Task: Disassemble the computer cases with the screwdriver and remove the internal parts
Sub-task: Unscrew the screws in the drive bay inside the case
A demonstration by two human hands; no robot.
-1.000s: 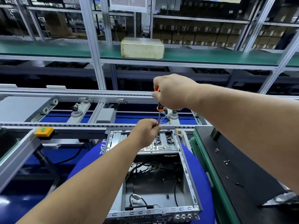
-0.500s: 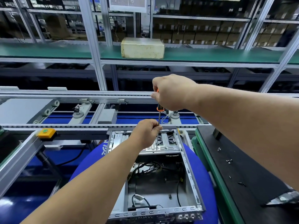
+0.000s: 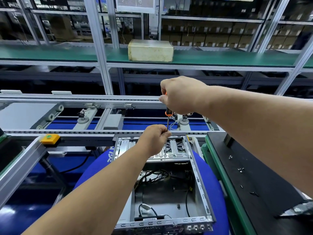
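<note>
An open metal computer case (image 3: 201,189) lies on a round blue cushion (image 3: 94,172), its inside showing black cables (image 3: 152,177) and a bare floor. A silver drive bracket (image 3: 174,151) spans the case's far end. My right hand (image 3: 181,95) grips the orange and black handle of a screwdriver (image 3: 168,116) held upright over that bracket. My left hand (image 3: 155,139) pinches the thin shaft lower down, just above the bracket. The tip is hidden behind my left fingers.
A black mat (image 3: 254,175) on a green-edged bench at the right holds several loose screws (image 3: 240,170). A conveyor frame (image 3: 81,99) with a yellow button box (image 3: 49,139) runs behind and left. A beige box (image 3: 150,50) sits on the green shelf above.
Both hands hold their places on the screwdriver; only the view has shifted slightly, with the case sitting a little lower and further right in the frame.
</note>
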